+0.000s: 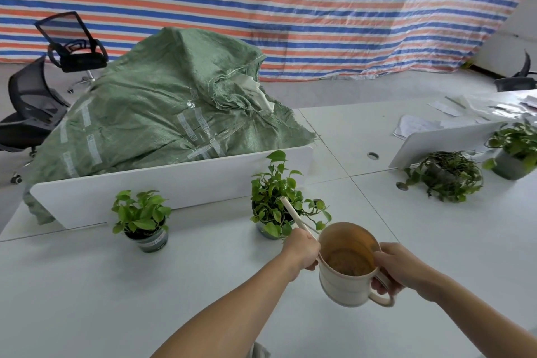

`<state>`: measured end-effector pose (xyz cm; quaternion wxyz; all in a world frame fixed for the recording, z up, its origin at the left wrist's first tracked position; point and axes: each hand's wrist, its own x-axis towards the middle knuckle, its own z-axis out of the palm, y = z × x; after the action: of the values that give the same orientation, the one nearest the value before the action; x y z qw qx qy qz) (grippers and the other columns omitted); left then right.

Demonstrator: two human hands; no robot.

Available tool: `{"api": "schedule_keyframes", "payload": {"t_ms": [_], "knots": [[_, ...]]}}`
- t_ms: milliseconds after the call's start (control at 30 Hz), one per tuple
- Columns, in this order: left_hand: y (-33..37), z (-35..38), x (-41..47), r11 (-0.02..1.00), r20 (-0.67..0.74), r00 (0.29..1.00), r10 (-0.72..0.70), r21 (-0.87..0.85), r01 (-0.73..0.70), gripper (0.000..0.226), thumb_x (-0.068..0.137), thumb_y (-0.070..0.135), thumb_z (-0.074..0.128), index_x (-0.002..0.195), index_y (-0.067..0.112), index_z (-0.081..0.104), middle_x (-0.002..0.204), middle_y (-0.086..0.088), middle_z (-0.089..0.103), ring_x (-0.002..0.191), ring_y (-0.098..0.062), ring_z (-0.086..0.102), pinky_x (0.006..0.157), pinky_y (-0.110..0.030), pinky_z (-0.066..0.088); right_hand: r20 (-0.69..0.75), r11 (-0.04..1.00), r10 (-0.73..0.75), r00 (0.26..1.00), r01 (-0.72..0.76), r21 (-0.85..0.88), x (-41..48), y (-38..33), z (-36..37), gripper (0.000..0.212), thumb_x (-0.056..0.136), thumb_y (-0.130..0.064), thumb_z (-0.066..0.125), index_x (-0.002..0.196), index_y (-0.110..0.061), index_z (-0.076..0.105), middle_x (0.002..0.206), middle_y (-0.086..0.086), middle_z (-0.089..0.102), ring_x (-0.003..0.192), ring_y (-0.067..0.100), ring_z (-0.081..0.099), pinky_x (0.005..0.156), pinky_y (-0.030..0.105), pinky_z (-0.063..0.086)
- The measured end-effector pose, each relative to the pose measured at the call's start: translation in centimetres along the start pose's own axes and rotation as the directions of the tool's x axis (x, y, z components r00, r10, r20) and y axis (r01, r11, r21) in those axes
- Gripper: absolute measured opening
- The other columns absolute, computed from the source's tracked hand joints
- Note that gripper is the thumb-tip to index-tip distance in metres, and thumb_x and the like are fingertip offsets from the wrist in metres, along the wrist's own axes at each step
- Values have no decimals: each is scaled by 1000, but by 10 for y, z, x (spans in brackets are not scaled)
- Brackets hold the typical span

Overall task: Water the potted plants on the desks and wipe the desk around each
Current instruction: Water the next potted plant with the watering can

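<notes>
Spout [293, 215] long axis runs far-left from watering can [347, 267], tip among middle plant [276, 197] leaves. We hold handle [383, 298] in right grip [398, 267], fingers curled round; left grip [302, 250], nearer plant, clasps spout base.

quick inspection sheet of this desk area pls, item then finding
surface: white desk, no spill visible
job's things: cream watering can, spout over the middle plant; also left plant, trailing plant, far-right plant
clutter: green sack behind the divider; papers far right
hands: left hand grips the spout, right hand grips the handle
cables: nothing seen
surroundings: striped tarp, office chairs
</notes>
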<state>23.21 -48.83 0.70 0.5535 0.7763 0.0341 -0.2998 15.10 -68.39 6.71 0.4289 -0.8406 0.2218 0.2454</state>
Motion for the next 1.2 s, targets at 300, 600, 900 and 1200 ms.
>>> {"api": "schedule_keyframes", "payload": {"t_ms": [300, 600, 900, 1200], "knots": [[14, 30, 0, 996, 86, 995, 47, 74, -53, 27, 92, 11, 46, 106, 4, 67, 92, -6, 63, 68, -17, 60, 54, -26, 51, -75, 992, 6, 997, 3, 125, -8, 39, -10, 24, 96, -7, 40, 103, 5, 60, 80, 32, 70, 60, 27, 63, 56, 33, 48], [47, 99, 20, 995, 133, 990, 38, 88, -50, 25, 96, 14, 45, 112, 19, 64, 97, -1, 60, 84, -21, 58, 73, -35, 55, -154, 966, 34, 987, 7, 258, 24, 99, -58, 22, 96, -8, 43, 97, 4, 61, 79, 35, 69, 60, 29, 62, 60, 37, 46], [50, 181, 72, 963, -5, 994, -105, 250, 103, 36, 95, 17, 47, 128, 12, 57, 125, -8, 60, 109, -27, 59, 80, -31, 53, -157, 958, 40, 987, 7, 287, 89, 161, -148, 24, 98, -11, 46, 91, 8, 59, 67, 33, 61, 56, 28, 60, 55, 33, 44], [-9, 222, 83, 791, -28, 963, -268, 564, 237, 44, 95, 21, 43, 138, 12, 46, 142, -7, 45, 128, -24, 46, 101, -28, 38, -209, 949, 95, 973, -25, 315, 157, 204, -218, 20, 94, -3, 45, 98, 8, 61, 68, 24, 65, 54, 32, 66, 48, 29, 50]]}}
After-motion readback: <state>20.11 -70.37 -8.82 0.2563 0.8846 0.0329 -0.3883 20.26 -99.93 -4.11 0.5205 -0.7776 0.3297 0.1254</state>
